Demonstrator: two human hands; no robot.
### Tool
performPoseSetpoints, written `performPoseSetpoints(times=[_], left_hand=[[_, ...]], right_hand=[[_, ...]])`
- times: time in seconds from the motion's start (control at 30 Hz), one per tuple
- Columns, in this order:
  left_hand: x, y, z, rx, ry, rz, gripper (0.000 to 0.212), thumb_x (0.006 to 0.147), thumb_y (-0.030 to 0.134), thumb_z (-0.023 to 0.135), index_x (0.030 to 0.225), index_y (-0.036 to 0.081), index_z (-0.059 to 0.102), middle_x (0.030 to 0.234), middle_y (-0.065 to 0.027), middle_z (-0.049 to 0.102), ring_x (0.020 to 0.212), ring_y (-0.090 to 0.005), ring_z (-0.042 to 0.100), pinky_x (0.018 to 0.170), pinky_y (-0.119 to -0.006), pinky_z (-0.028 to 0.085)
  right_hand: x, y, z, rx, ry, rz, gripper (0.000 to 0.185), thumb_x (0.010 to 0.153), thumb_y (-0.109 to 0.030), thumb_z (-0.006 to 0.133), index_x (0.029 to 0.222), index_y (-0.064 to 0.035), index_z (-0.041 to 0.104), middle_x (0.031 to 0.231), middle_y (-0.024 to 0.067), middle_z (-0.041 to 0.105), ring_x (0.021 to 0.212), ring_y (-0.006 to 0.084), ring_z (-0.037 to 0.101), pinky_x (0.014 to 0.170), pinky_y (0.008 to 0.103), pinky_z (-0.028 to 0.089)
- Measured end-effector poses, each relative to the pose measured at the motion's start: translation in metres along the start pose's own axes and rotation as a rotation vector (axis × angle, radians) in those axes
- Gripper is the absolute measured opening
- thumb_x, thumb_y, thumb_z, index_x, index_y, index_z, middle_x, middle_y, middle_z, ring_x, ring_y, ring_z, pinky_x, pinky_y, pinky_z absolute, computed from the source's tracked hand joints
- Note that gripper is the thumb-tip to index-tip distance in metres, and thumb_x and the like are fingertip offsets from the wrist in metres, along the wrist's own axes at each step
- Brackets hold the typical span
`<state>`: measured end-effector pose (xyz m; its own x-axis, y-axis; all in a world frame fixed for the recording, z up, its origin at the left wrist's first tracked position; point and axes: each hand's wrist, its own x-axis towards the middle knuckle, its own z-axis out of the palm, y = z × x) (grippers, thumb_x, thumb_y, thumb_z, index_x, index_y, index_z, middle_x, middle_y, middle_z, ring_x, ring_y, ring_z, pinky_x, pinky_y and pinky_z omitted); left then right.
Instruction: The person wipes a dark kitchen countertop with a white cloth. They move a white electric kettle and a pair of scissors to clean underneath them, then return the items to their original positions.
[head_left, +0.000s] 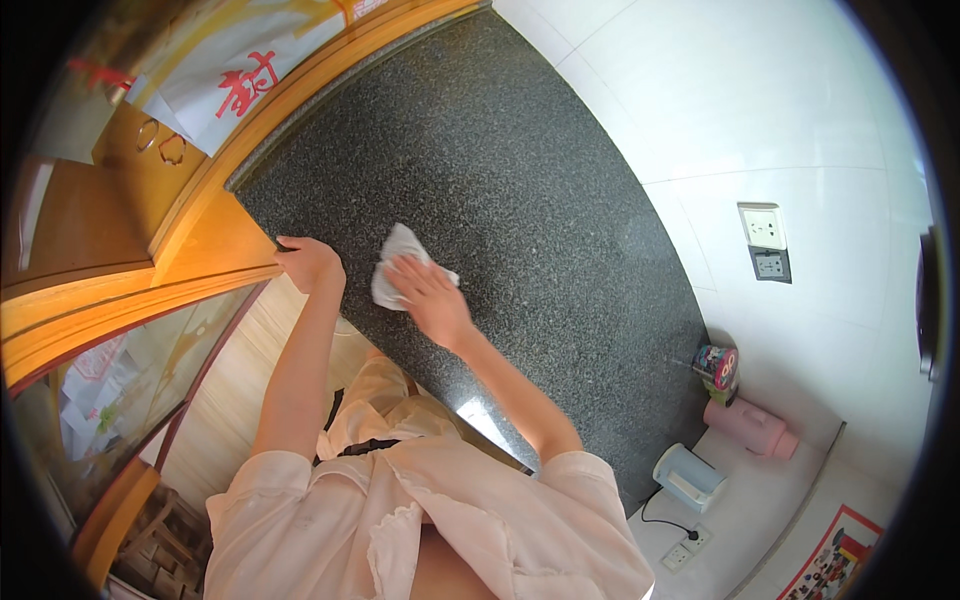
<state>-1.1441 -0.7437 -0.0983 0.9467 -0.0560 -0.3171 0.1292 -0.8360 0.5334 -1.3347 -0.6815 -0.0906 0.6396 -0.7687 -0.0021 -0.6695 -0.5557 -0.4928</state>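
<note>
A white cloth (390, 281) lies folded on a dark speckled granite countertop (517, 172). My right hand (431, 296) presses flat on the cloth, covering its right part, with the fingers pointing up and to the left. At the counter's left edge, my left hand (311, 264) rests near the corner beside the wooden frame. Its thumb and fingers curl at the edge, and part of the grip is hidden below the stone.
Orange wooden cabinetry (217, 225) borders the counter on the left. A pink thermos jug (750, 427), a light-blue electric kettle (688, 477) with a plugged-in cord and a colourful printed container (715, 364) stand at the right end. Wall sockets (763, 229) sit on the white tiles.
</note>
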Motion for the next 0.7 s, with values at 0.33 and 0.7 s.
performPoseSetpoints(times=[0.33,0.7], left_hand=[[0.004,-0.003,0.001,0.023,-0.016,0.005,0.048,0.094,0.039,0.025,0.103,-0.002,0.048,0.1,-0.0211,0.058,0.087,-0.0391,0.058,0.074,-0.048,0.048],[0.001,-0.002,-0.001,0.037,-0.009,0.0,0.049,0.094,0.039,0.026,0.104,-0.003,0.048,0.1,-0.023,0.058,0.089,-0.0395,0.058,0.075,-0.048,0.048]], right_hand=[[-0.065,0.172,-0.053,-0.317,0.576,0.782,0.046,0.095,-0.024,0.03,0.137,-0.0069,0.032,0.143,0.0144,0.028,0.134,0.0297,0.021,0.108,0.0454,0.014],[0.082,0.072,-0.005,-0.144,0.423,0.383,0.05,0.083,-0.011,0.044,0.131,0.0016,0.036,0.137,0.0185,0.036,0.129,0.0317,0.031,0.107,0.0438,0.023]])
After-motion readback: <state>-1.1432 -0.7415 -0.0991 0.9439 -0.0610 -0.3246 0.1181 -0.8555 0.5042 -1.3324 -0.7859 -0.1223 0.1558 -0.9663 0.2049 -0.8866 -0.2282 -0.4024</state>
